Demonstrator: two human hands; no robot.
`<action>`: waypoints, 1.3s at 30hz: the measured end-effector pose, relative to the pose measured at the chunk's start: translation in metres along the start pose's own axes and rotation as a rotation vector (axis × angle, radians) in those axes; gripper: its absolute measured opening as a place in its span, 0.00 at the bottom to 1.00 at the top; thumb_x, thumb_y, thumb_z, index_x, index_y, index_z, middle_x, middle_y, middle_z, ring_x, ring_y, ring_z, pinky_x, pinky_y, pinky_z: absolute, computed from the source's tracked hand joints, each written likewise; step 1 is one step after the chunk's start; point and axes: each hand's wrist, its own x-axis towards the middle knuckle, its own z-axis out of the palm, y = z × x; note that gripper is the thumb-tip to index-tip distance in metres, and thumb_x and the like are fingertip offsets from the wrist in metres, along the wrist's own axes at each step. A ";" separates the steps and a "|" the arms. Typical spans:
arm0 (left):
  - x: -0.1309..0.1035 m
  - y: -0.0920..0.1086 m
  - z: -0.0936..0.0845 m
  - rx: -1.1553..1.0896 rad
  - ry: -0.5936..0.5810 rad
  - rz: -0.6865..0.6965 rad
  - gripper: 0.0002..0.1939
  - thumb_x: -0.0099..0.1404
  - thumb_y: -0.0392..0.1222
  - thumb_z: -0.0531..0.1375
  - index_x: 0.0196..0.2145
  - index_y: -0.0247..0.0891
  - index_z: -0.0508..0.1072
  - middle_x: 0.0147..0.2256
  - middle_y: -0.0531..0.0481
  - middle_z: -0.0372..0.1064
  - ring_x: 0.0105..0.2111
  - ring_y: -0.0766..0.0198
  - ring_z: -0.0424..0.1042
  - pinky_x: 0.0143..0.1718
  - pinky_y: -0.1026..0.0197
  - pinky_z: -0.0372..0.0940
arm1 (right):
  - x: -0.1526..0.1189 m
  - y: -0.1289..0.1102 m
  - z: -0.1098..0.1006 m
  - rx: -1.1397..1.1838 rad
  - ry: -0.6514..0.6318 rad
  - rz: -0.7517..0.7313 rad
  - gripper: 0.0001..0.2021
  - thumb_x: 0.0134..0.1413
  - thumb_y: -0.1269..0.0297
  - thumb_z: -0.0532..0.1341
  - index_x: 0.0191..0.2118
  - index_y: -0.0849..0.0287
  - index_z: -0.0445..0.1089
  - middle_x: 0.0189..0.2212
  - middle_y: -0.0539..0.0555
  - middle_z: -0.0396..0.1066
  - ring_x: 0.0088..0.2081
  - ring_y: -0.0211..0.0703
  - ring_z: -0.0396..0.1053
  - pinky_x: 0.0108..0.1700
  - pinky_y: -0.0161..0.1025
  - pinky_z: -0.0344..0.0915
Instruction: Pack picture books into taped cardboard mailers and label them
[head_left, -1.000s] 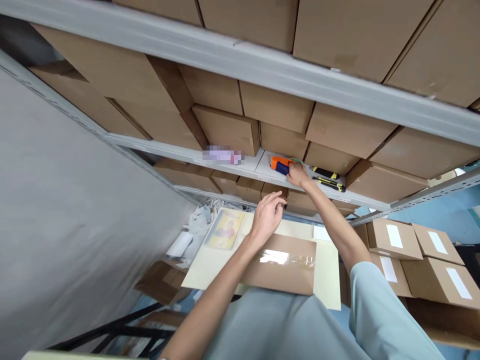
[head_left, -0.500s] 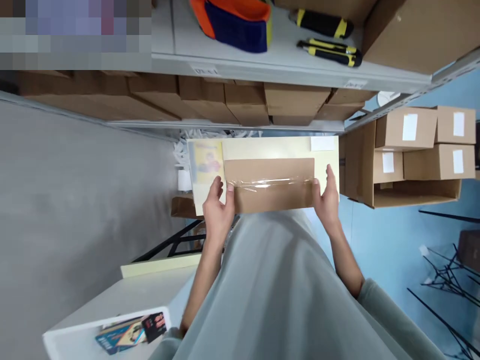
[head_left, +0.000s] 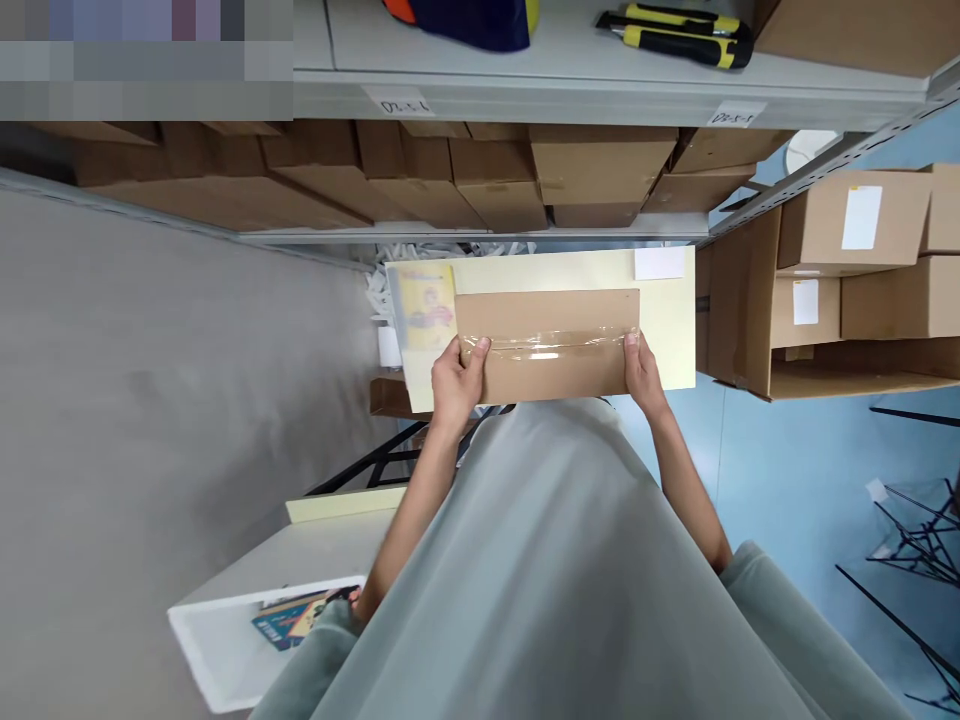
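Observation:
A brown cardboard box (head_left: 555,375) lies in front of me, a strip of clear shiny tape running along the middle of its top. My left hand (head_left: 458,383) grips its left end, the thumb pressed on top near the tape. At the right end my right hand (head_left: 643,375) has hold of it too, thumb on the top face and fingers down the side. Underneath is a pale yellow table (head_left: 667,345). Left of the box a blurry yellow printed sheet (head_left: 425,305) lies on the tabletop, and a white label (head_left: 658,263) is at the far right.
A shelf (head_left: 540,98) beyond the table carries utility knives (head_left: 679,35) and a blue-and-orange object (head_left: 472,22). Several cardboard boxes (head_left: 600,165) fill the level below. A large open carton (head_left: 739,300) holding labelled boxes stands right. At lower left is a white bin (head_left: 217,650) with printed packets.
My hands have closed onto the two ends of the box; before, the fingers were spread and pointing up. The camera view has shifted, and the shelf sits higher in the picture.

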 end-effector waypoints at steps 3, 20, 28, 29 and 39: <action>-0.002 -0.005 -0.001 0.007 -0.009 0.033 0.33 0.75 0.70 0.53 0.51 0.35 0.77 0.49 0.36 0.82 0.52 0.47 0.80 0.57 0.50 0.72 | 0.001 0.008 0.003 0.188 0.170 0.014 0.42 0.77 0.34 0.37 0.82 0.58 0.45 0.76 0.64 0.60 0.77 0.55 0.58 0.77 0.59 0.56; 0.002 0.000 0.002 0.167 0.122 0.109 0.67 0.63 0.73 0.69 0.82 0.39 0.40 0.81 0.33 0.18 0.80 0.35 0.15 0.77 0.29 0.24 | 0.008 0.009 0.024 -0.360 0.347 -0.033 0.53 0.73 0.31 0.49 0.83 0.62 0.22 0.83 0.71 0.24 0.83 0.67 0.29 0.77 0.75 0.42; -0.009 0.031 0.019 0.152 0.105 0.269 0.63 0.68 0.73 0.64 0.82 0.33 0.39 0.82 0.32 0.21 0.80 0.37 0.16 0.78 0.31 0.25 | 0.014 -0.044 0.041 -0.394 0.378 -0.066 0.55 0.72 0.31 0.50 0.83 0.64 0.23 0.83 0.68 0.21 0.82 0.70 0.21 0.77 0.77 0.38; -0.011 0.037 0.023 0.156 0.102 0.288 0.62 0.69 0.73 0.62 0.82 0.32 0.40 0.82 0.32 0.22 0.80 0.37 0.16 0.78 0.31 0.26 | 0.017 -0.053 0.049 -0.390 0.365 -0.070 0.55 0.72 0.31 0.50 0.83 0.65 0.24 0.83 0.68 0.22 0.82 0.70 0.21 0.78 0.77 0.38; 0.004 -0.012 -0.008 0.118 0.182 0.112 0.48 0.67 0.69 0.68 0.72 0.34 0.64 0.72 0.25 0.58 0.72 0.36 0.59 0.73 0.38 0.55 | 0.007 0.018 0.007 0.027 0.241 0.070 0.49 0.71 0.27 0.47 0.82 0.59 0.44 0.79 0.69 0.53 0.79 0.62 0.52 0.78 0.65 0.52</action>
